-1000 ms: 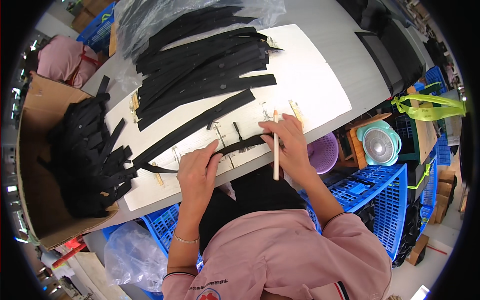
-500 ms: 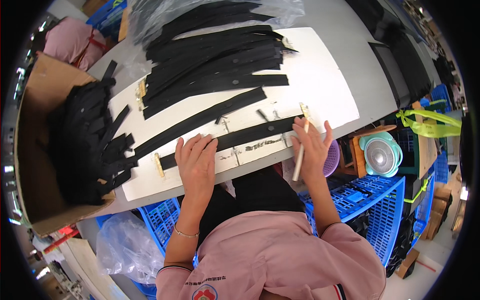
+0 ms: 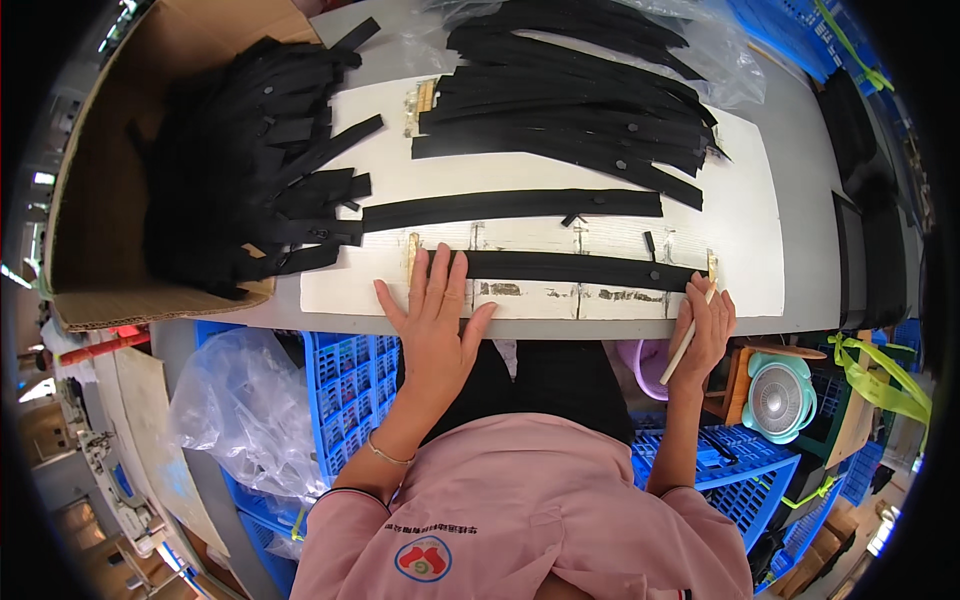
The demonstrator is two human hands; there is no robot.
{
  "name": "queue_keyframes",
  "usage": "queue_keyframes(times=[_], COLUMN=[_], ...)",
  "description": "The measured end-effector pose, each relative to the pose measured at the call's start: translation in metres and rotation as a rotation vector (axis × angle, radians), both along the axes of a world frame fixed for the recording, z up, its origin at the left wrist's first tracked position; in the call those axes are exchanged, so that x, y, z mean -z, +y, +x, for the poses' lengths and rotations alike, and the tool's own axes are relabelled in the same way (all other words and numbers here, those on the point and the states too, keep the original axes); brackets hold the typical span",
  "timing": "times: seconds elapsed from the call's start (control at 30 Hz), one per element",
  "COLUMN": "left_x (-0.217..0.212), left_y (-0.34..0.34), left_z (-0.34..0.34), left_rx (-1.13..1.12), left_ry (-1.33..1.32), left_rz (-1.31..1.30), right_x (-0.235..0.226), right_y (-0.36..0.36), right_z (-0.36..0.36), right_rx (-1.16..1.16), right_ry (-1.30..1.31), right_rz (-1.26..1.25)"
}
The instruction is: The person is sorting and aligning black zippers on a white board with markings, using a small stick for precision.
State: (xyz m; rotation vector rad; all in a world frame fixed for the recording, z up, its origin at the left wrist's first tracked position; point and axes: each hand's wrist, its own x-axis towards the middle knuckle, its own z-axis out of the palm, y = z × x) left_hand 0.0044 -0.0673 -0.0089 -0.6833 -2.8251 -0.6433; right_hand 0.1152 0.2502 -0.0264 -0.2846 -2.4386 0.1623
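A black zipper (image 3: 570, 269) lies straight along the near side of a white marked board (image 3: 750, 200), between two small yellowish end pieces. My left hand (image 3: 437, 315) presses on its left end with the fingers spread and stretched out. At the right end, my right hand (image 3: 706, 325) is closed round a slim, pale pencil-like stick (image 3: 677, 352), its fingertips touching the zipper beside the right end piece (image 3: 712, 264). The stick's upper tip is partly hidden by the fingers. Another black zipper (image 3: 510, 207) lies just beyond, roughly parallel.
A heap of black zippers (image 3: 570, 100) covers the board's far part. On the left, an open cardboard box (image 3: 100, 190) holds many more. Clear plastic (image 3: 245, 400) hangs over blue crates (image 3: 350, 390) below the table. A turquoise fan (image 3: 780, 397) stands at the lower right.
The view has turned, so the board now looks level. My left hand's fingers have spread wider at the zipper's left end. My right hand's fingers have drawn together round the stick at the right end.
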Motion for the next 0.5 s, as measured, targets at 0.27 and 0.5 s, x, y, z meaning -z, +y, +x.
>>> queue_keyframes(times=[0.27,0.5], left_x=[0.002,0.003], left_y=[-0.010,-0.011], left_z=[-0.003,-0.003], left_rx=[0.028,0.021], left_ry=[0.007,-0.015], left_rz=[0.010,0.067], right_x=[-0.039,-0.068], right_y=[-0.027,-0.115], right_z=[-0.014,-0.084], right_rx=[0.054,-0.417], right_ry=[-0.042,-0.199], right_rz=[-0.293,-1.200])
